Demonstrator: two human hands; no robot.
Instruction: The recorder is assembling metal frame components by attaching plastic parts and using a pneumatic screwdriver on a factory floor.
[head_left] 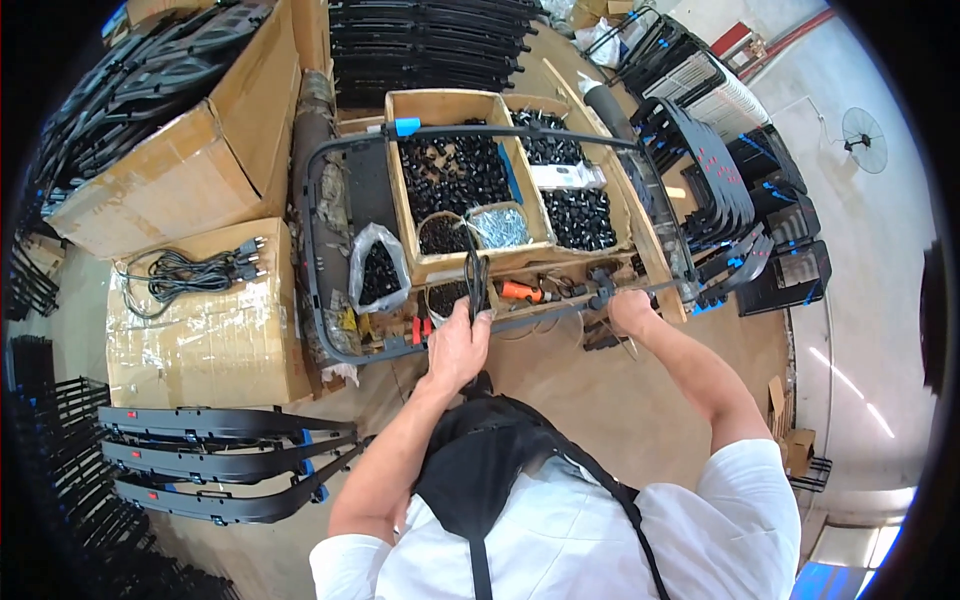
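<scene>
My left hand (460,343) is closed around a folded bundle of black power cord (475,283), in front of the wooden parts box. A large black rectangular frame (318,235) with rounded corners lies across the bench, around the box. At the frame's near bar, toward its right end, my right hand (629,311) is closed, and its fingertips are partly hidden. What it grips there I cannot make out. Just left of it sits a dark clip-like part (601,288) at the bar. An orange-handled tool (522,291) lies between my hands.
The wooden box (397,215) holds black plastic pieces, with tubs of screws (500,227). A plastic bag of black parts (379,273) is on its left. More cords (190,272) lie on a carton (205,350). Stacked black frames (215,465) stand lower left; others (710,175) hang right.
</scene>
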